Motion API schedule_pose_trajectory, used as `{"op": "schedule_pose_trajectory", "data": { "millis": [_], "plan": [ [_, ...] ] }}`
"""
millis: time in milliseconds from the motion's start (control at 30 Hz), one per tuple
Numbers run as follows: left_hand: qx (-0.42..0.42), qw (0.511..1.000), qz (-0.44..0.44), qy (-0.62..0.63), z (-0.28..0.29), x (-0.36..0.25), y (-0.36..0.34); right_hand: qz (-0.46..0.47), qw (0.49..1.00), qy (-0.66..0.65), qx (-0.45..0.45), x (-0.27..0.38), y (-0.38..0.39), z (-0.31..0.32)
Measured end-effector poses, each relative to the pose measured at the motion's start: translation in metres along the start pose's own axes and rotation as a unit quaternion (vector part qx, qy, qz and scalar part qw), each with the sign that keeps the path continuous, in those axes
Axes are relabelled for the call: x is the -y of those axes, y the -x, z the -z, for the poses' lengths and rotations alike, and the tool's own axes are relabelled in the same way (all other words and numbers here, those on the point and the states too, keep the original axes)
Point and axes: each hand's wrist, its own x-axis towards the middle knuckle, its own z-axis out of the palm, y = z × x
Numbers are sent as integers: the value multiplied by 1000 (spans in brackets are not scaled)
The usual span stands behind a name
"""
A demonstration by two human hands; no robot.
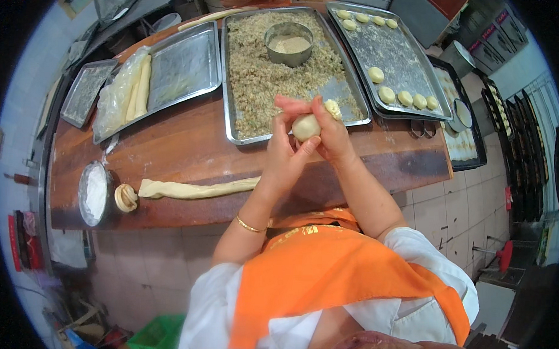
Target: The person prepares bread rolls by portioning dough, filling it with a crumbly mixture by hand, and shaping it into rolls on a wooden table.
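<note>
Both of my hands meet over the near edge of a large metal tray [232, 108] of crumbly, grainy filling [251, 65]. A smooth, pale dough ball [305, 128] sits between them. My left hand [285, 149] curls round its left side, with the thumb on its lower edge. From the right, my right hand [335, 135] wraps the ball. A small rough lump of dough [333, 108] sticks out beside the right hand's fingers. Below my left wrist, a long dough rope [197, 188] lies along the table's near edge.
A round metal ring [289, 58] holding powder stands in the filling. At right is a floured tray [405, 59] with several dough rounds [386, 95]. Leftward are a bowl of flour [96, 193], a coiled dough piece [126, 198] and a tray [192, 63] with plastic-covered dough strips [140, 87].
</note>
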Motion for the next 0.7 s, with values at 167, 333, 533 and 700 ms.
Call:
{"op": "schedule_pose_trajectory", "data": {
  "millis": [167,333,533,700],
  "plan": [
    [143,967,194,83,30,-22,-5,62,998,12,28,6,-1,-7],
    [8,993,-59,-100,5,8,3,34,999,7,0,-5,-4,7],
    [86,989,116,-30,19,-10,4,7,1000,4,-25,1,-3,-5],
    [-27,997,-58,-36,1,15,6,31,996,63,-63,-7,-3,-5]
  ]
}}
